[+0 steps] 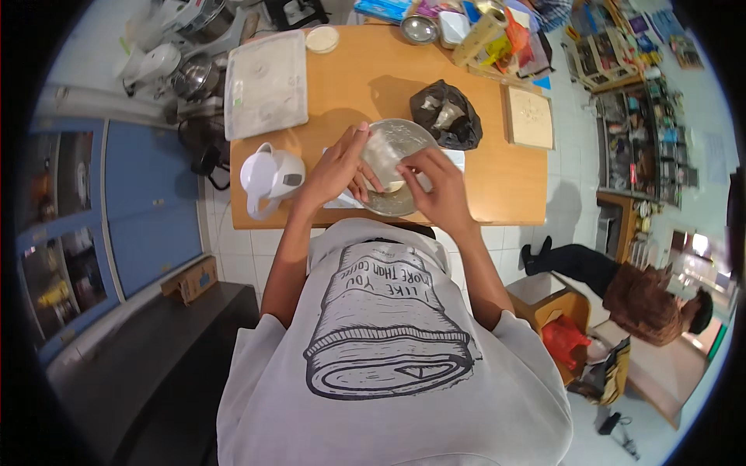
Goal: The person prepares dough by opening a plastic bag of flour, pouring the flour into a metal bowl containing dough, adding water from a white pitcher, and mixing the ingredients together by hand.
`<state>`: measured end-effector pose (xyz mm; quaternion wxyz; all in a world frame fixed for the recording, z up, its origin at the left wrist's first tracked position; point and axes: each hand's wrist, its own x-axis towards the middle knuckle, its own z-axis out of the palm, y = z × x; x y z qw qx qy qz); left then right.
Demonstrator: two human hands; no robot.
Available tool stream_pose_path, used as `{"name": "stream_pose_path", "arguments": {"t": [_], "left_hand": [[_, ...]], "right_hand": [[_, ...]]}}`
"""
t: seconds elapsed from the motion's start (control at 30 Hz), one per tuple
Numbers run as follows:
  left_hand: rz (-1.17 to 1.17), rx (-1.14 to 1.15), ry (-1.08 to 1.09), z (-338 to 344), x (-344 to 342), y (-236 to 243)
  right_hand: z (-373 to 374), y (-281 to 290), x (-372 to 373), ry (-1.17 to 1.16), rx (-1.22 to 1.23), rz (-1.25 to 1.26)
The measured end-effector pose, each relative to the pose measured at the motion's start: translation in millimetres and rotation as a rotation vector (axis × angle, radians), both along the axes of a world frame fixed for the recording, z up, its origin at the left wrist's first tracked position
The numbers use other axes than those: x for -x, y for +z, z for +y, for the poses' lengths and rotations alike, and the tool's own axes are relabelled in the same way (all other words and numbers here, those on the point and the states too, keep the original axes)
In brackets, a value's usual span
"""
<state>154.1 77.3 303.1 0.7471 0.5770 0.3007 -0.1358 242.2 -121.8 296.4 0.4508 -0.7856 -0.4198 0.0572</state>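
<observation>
A metal bowl (388, 203) stands near the front of a wooden table (501, 194), on something flat and white (339, 200). Over its inside, my left hand (342, 167) and my right hand (437, 182) grip a whitish, translucent sheet-like piece (381, 152), perhaps plastic; my right thumb and finger are pinched at its edge. Some pale material (393, 187) shows in the bowl beneath my fingers; what it is, I cannot tell. A white jug (272, 177) stands left of my left hand. An open black plastic bag (454, 124) lies just behind the bowl, to the right.
A translucent lidded tub (266, 85) lies back left, a shallow pale-filled tray (529, 116) at right. Containers and packets (489, 46) crowd the back. Blue cabinets (144, 202) line the left. Another person (645, 303) in brown sits at lower right beside a chair with bags (563, 338).
</observation>
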Motion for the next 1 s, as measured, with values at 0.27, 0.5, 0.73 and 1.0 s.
{"name": "stream_pose_path", "arguments": {"t": [0.27,0.5,0.73,1.0], "left_hand": [[-0.267,-0.252,-0.186,9,3,-83],[-0.493,-0.508,-0.329,-10,-3,-118],[-0.429,-0.361,-0.425,-18,-14,-105],[-0.459,-0.120,-0.385,-27,-35,-89]], "right_hand": [[-32,22,-11,-0.138,0.067,-0.033],[-46,38,-10,-0.291,0.030,0.014],[-46,52,-10,-0.275,0.084,-0.003],[-55,40,-11,-0.189,0.037,0.012]]}}
